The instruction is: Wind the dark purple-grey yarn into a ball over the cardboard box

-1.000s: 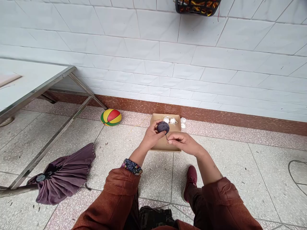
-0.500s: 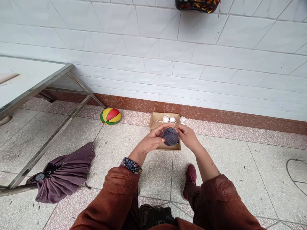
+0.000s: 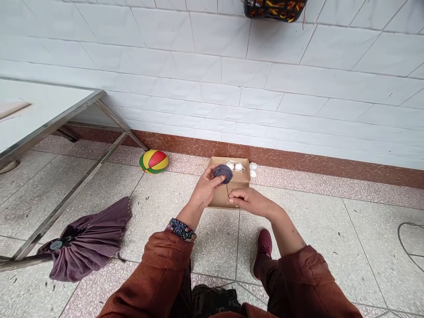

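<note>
A dark grey-purple ball of yarn [image 3: 222,174] is gripped in my left hand [image 3: 207,186], thumb in front and fingers behind. From its underside a strand of yarn [image 3: 227,191] runs down to my right hand [image 3: 247,198], which pinches it between thumb and curled fingers. Below both hands an open cardboard box [image 3: 217,201] lies on the floor by the wall. White balls of yarn [image 3: 238,167] with loose ends rest in its far part, and more white balls [image 3: 253,170] sit just outside its right side.
A red, yellow and green ball [image 3: 154,161] lies on the floor to the left, near a metal-framed table [image 3: 62,121]. A folded purple umbrella [image 3: 89,243] is on the floor at lower left. At the top, a dark patterned container [image 3: 274,9] stands out from the tiled wall.
My left hand has moved the yarn ball up and left. My right hand has come away from the ball and down, drawing a strand taut between them.
</note>
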{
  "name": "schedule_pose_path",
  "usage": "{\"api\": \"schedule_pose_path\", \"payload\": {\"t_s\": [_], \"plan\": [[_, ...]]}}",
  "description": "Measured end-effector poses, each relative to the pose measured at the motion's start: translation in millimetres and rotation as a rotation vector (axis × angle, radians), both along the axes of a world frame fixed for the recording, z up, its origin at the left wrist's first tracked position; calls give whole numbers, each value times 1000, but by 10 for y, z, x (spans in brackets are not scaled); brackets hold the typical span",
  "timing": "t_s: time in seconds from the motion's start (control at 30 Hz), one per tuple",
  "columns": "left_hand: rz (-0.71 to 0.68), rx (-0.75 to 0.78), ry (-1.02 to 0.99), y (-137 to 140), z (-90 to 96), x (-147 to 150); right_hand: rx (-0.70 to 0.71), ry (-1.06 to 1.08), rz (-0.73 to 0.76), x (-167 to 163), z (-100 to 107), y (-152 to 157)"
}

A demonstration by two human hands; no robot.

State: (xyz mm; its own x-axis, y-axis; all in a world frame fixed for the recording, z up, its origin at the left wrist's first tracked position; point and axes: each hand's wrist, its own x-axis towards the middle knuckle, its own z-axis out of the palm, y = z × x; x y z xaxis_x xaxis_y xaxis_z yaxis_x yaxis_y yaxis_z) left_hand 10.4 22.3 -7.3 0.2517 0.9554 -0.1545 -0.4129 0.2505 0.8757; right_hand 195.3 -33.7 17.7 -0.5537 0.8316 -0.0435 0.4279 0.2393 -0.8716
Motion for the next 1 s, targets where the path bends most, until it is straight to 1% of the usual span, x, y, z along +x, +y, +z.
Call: {"api": "schedule_pose_path", "payload": {"t_s": [0.07,0.13,0.2,0.27,0.37,0.43,0.5,0.57,0.67,0.77,0.87,1.0], "plan": [[37,53,122,1,-17,6,-28,53,41,-11,109,-37],[35,124,247,-6,-26,9,-47,112,38,1,190,-61],[-19,182,329,-18,-33,12,-24,161,-43,32,220,-62],[-118,214,353,-34,-34,14,60,177,-202,73,197,-37],[-319,249,302,-71,-11,12,228,159,-468,138,102,33],[-461,259,213,-105,21,7,291,138,-576,173,31,79],[-577,245,94,-141,56,0,304,117,-605,190,-33,112],[-621,219,-21,-173,84,-10,298,92,-587,188,-93,132],[-582,136,-161,-191,96,-35,276,16,-549,165,-182,144],[-437,45,-247,-147,71,-69,232,-92,-516,144,-254,143],[-283,-1,-265,-60,34,-95,223,-136,-443,127,-269,129],[-187,-26,-242,29,13,-95,196,-95,-286,88,-190,92]]}}
